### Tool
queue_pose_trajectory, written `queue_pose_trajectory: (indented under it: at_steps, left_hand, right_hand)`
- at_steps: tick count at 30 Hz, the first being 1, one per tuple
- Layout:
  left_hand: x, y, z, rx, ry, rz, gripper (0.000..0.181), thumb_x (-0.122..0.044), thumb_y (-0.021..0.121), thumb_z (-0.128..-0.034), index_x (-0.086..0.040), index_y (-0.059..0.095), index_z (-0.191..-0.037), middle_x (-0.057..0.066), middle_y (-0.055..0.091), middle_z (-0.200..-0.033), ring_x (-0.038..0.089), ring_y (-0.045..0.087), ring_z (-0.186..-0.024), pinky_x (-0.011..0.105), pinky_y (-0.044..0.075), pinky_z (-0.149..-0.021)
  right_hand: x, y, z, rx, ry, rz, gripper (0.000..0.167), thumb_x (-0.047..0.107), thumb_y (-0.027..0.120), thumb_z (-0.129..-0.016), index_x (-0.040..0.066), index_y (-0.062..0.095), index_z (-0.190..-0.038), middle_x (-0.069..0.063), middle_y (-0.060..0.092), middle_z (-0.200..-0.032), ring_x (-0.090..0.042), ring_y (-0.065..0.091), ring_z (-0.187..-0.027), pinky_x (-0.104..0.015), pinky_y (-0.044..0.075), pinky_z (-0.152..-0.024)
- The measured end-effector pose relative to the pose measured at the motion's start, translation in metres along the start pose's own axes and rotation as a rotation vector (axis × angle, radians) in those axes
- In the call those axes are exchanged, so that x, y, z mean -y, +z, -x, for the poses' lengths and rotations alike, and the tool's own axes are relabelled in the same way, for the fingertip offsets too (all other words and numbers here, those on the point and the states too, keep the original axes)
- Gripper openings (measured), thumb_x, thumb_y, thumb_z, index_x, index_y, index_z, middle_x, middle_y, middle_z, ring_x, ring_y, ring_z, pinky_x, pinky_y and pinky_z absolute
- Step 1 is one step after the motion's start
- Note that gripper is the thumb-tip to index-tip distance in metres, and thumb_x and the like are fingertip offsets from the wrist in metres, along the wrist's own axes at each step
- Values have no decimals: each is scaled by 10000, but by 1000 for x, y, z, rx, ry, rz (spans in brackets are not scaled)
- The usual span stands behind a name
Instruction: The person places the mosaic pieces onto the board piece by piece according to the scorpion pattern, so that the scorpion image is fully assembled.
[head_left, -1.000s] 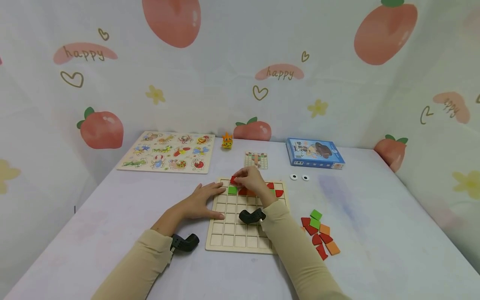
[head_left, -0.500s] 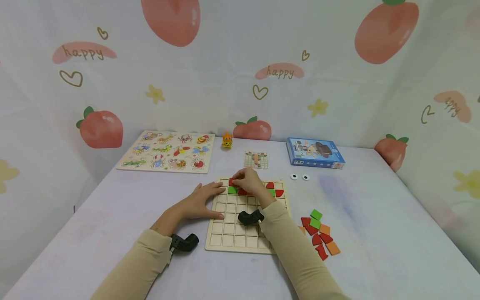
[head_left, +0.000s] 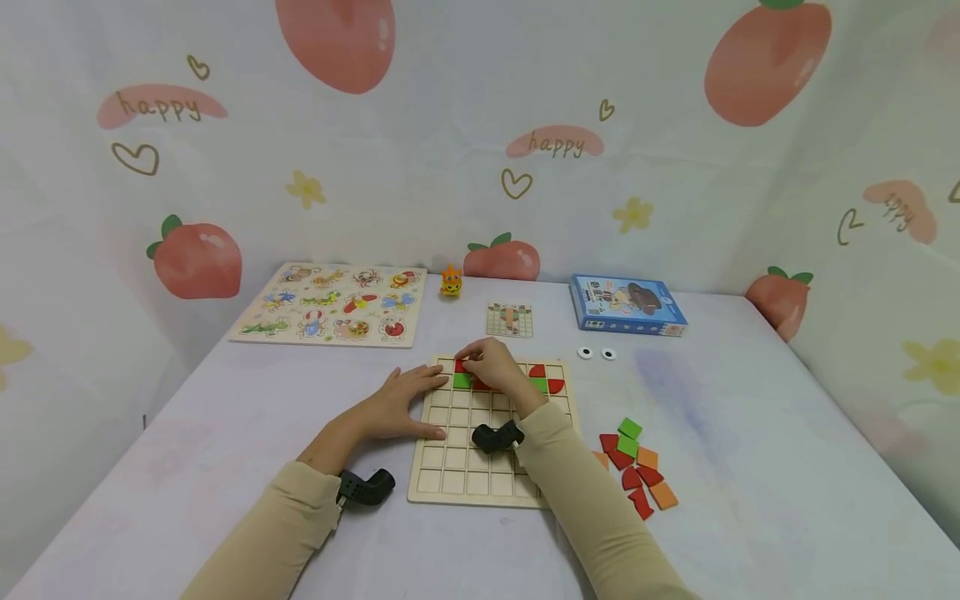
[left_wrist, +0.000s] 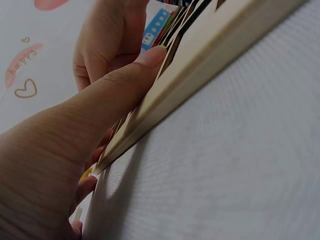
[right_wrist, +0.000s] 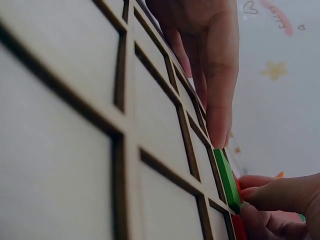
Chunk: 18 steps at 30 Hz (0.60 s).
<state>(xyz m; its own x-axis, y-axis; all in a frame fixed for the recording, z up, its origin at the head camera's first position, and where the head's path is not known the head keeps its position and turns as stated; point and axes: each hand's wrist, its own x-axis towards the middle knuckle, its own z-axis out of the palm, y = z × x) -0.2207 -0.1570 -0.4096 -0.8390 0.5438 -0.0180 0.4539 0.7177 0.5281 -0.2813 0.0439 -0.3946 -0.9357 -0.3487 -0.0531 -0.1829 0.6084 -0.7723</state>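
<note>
A wooden grid board (head_left: 455, 458) lies on the table. Along its left edge my left hand (head_left: 396, 407) rests with spread fingers; in the left wrist view the thumb (left_wrist: 125, 82) presses on the frame. My right hand (head_left: 497, 367) is over the upper rows, its fingertips pinching a red tile (head_left: 460, 365) at a cell in the top row, above a green tile (head_left: 461, 381). In the right wrist view the green tile (right_wrist: 227, 181) hides most of that red tile. Red curved pieces (head_left: 556, 386) and another green tile (head_left: 539, 385) sit farther right; my right hand covers part of that row.
Loose red, green and orange pieces (head_left: 628, 479) lie right of the board. Behind it are a pattern card (head_left: 510, 320), two white eye-like discs (head_left: 586, 353), a blue box (head_left: 628, 305), an orange toy figure (head_left: 452, 282) and an insect puzzle board (head_left: 330, 315).
My right hand has shifted slightly left and lowered the red tile, which was tilted in the fingers, down to the top-row cell. The left hand stays in place on the board.
</note>
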Motion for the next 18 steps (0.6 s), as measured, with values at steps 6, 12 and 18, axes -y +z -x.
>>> queue_pose_trajectory:
  at_steps: [6,12,18]
  left_hand:
    - [0,0,1,-3,0,2,895,-599,703,-709,-166,391,-1428,40,255,-1543,281,153,-1445,580,7,-1148]
    - [-2,-1,1,1,-5,9,898,-602,701,-708,-168,389,-1429,33,247,-1546,285,145,-1447,572,1,-1152]
    - [-2,-1,1,0,-8,11,894,-593,707,-708,-169,391,-1428,31,249,-1546,283,145,-1447,573,-2,-1151]
  right_hand:
    - [2,-1,1,15,2,6,202,78,571,-915,61,707,-1064,-129,665,-1003,-97,594,-661,-198,492,-595]
    - [7,-11,7,17,-6,-49,212,87,586,-906,30,690,-1081,-142,681,-975,-142,626,-665,-238,526,-619]
    - [12,-26,14,47,-1,-68,237,126,607,-902,10,680,-1095,-139,669,-1046,-170,661,-720,-278,559,-685]
